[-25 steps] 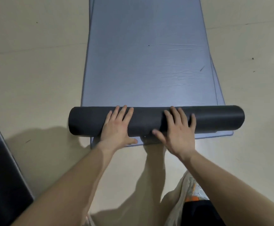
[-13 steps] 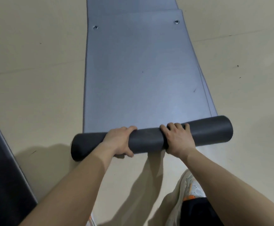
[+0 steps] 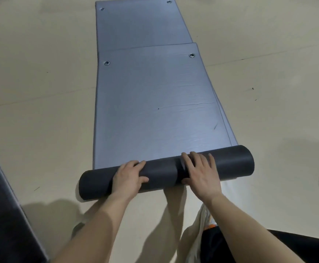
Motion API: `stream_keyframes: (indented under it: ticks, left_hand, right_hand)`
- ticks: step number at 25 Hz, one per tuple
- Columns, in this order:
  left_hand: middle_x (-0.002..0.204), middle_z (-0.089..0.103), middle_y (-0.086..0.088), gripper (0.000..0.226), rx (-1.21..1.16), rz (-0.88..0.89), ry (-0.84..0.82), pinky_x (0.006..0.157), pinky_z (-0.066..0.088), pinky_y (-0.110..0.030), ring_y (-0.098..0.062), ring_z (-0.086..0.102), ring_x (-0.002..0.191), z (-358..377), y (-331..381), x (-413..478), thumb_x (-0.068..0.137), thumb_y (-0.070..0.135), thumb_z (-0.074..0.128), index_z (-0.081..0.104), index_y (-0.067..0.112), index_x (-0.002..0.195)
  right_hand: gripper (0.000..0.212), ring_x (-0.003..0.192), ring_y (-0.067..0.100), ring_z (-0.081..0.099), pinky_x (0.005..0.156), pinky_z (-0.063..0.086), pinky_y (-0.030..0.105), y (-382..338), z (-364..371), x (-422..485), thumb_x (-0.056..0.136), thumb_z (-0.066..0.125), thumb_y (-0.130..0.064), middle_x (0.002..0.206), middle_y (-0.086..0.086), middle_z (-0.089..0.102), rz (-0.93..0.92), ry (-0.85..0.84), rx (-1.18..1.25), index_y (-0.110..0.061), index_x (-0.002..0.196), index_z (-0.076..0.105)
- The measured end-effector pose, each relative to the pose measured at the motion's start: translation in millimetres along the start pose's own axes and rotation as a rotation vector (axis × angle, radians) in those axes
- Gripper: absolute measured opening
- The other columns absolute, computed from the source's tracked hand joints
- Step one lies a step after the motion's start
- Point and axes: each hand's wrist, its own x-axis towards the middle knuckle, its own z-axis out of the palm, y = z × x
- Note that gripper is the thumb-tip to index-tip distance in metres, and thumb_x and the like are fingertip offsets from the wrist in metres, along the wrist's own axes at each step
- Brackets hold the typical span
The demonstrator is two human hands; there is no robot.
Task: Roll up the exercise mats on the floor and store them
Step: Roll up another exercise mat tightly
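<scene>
Both hands are on the roll (image 3: 162,172), side by side near its middle, w/ a short bare stretch between them. Left hand (image 3: 130,176): fingers curled over the top, thumb tucked on the near face, so it clasps the roll. Right hand (image 3: 200,171): fingers spread and nearly straight across the top, palm bearing down, thumb low on the near face. That's more a push than a clasp. Why, I'd say: a central hold drives the whole width at once, and downward pressure holds the wraps tight so the foam can't spring loose.

The roll lies on the floor (image 3: 41,95) at the near end of the mat (image 3: 155,111). Most of the mat is flat beyond my fingertips, so there's lots left to roll. The roll sits skewed: the end past my left hand is nearer me, the end past my right is farther off. Risk: it cones out unless squared.

Beyond the grip, two eyelets (image 3: 106,63) (image 3: 192,55) mark the mat's far edge, which seems to lap over a second mat (image 3: 139,23). Right of my right hand, the edge of a lower layer (image 3: 229,130) peeks from under the mat. It cd drag along; can't tell what it is. Far left of my left hand is a dark panel (image 3: 3,205), well apart and no obstacle.
</scene>
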Motion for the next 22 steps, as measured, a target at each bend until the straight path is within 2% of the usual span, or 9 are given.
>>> stream_keyframes:
  ticks: [1,3,5,7,9,12,17,19,22]
  left_hand:
    - [0.147,0.05,0.006,0.054,-0.029,0.008,-0.01,0.11,0.037,-0.038,-0.022,0.046,0.131,-8,0,13,0.096,0.044,0.061,0.048,0.032,0.147]
    - [0.138,0.058,0.002,0.046,0.024,0.042,0.194,0.105,0.04,-0.039,-0.025,0.053,0.122,-3,4,20,0.096,0.045,0.061,0.058,0.027,0.138]
    - [0.145,0.055,-0.008,0.068,0.119,0.084,0.32,0.11,0.033,-0.044,-0.032,0.05,0.132,16,10,11,0.087,0.058,0.065,0.055,0.019,0.142]
    - [0.164,0.028,-0.012,0.117,0.281,0.096,0.168,0.122,0.012,-0.045,-0.036,0.024,0.151,29,5,18,0.068,0.077,0.069,0.027,0.015,0.158]
    - [0.167,0.016,-0.007,0.136,0.363,0.095,0.027,0.124,0.006,-0.043,-0.032,0.013,0.154,17,-1,50,0.059,0.08,0.073,0.007,0.02,0.161]
    - [0.15,0.043,0.002,0.127,0.321,0.111,-0.045,0.117,0.027,-0.039,-0.025,0.041,0.136,-18,-1,91,0.051,0.077,0.077,0.023,0.027,0.155]
    - [0.128,0.061,0.007,0.114,0.149,0.036,-0.379,0.094,0.049,-0.039,-0.023,0.058,0.114,-38,-1,81,0.044,0.066,0.088,0.043,0.035,0.144]
    - [0.133,0.061,0.008,0.116,0.128,0.032,-0.502,0.097,0.048,-0.039,-0.022,0.057,0.118,-29,-5,59,0.045,0.063,0.09,0.041,0.037,0.147]
    - [0.141,0.057,0.007,0.115,0.088,0.011,-0.519,0.102,0.046,-0.039,-0.023,0.054,0.125,-31,-5,51,0.05,0.059,0.091,0.038,0.037,0.15]
  right_hand:
    - [0.096,0.156,0.033,0.02,0.126,0.011,0.057,-2,10,-9,0.092,0.068,-0.05,0.168,0.012,0.022,0.027,0.047,0.01,-0.028,0.16,0.006]
    - [0.12,0.159,0.037,-0.005,0.125,-0.001,0.061,-3,26,-6,0.086,0.074,-0.054,0.172,0.014,-0.003,0.062,0.007,0.018,-0.027,0.159,-0.016]
    - [0.125,0.157,0.038,-0.016,0.123,-0.007,0.062,-2,26,20,0.086,0.076,-0.043,0.171,0.013,-0.011,0.071,-0.059,-0.005,-0.027,0.156,-0.027]
    - [0.117,0.158,0.037,-0.008,0.124,-0.003,0.062,1,20,49,0.086,0.074,-0.035,0.171,0.013,-0.001,0.055,-0.053,-0.031,-0.027,0.158,-0.017]
    - [0.116,0.153,0.036,0.016,0.123,0.008,0.061,6,7,77,0.074,0.08,-0.052,0.161,0.012,0.025,0.009,-0.038,-0.02,-0.029,0.158,0.004]
    - [0.115,0.127,0.032,0.047,0.115,0.029,0.056,16,-20,118,0.052,0.08,-0.076,0.134,0.005,0.05,-0.051,-0.18,-0.047,-0.032,0.147,0.031]
    - [0.106,0.11,0.024,0.058,0.099,0.048,0.046,8,-42,107,0.046,0.082,-0.08,0.117,-0.002,0.06,-0.091,-0.441,-0.008,-0.037,0.137,0.05]
    - [0.107,0.113,0.024,0.058,0.105,0.045,0.047,2,-31,76,0.048,0.081,-0.081,0.122,-0.004,0.061,-0.077,-0.47,0.027,-0.038,0.14,0.048]
    - [0.123,0.151,0.033,0.029,0.124,0.013,0.062,1,-3,15,0.064,0.079,-0.074,0.16,0.01,0.035,-0.046,-0.177,-0.026,-0.031,0.16,0.015]
